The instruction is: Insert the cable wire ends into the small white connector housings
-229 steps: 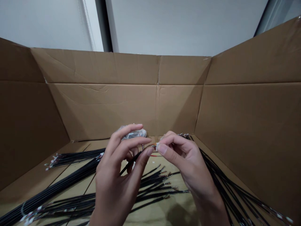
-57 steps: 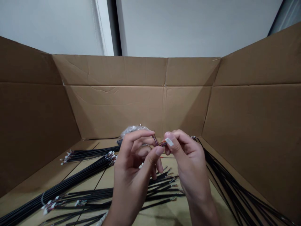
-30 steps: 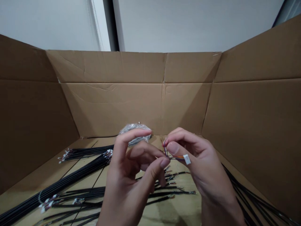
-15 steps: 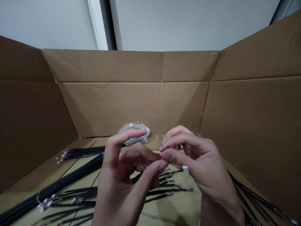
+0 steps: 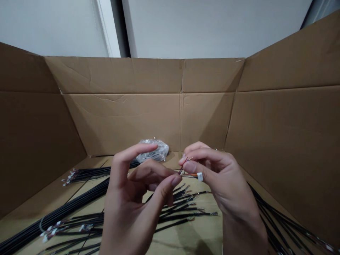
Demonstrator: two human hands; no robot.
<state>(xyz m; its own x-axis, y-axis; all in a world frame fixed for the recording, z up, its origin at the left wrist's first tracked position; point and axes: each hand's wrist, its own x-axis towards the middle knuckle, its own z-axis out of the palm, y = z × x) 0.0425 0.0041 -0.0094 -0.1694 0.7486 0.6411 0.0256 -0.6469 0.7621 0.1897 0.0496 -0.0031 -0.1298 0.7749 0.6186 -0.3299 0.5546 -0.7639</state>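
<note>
My left hand (image 5: 143, 191) pinches a cable end between thumb and fingers, its index finger raised clear. Thin coloured wires (image 5: 190, 174), orange and dark among them, come out of that pinch toward the right. A small white connector (image 5: 200, 176) sits on the end of some of them. My right hand (image 5: 217, 177) has thumb and index finger closed on other fine wires (image 5: 183, 165), reddish and dark, whose tips stick up past the fingertips. The rest of the held cable is hidden behind my left hand.
Several black cables (image 5: 180, 210) with stripped ends lie below my hands. A tied black bundle (image 5: 66, 209) and cables with white connectors (image 5: 77, 173) lie at left, more cables (image 5: 278, 223) at right. A clear plastic bag (image 5: 154, 150) rests by the rear cardboard wall (image 5: 127, 120).
Both hands have shifted slightly left. The fingertips have drawn a little apart, so more of the wires shows between them. The white connector has moved left and up with the wires.
</note>
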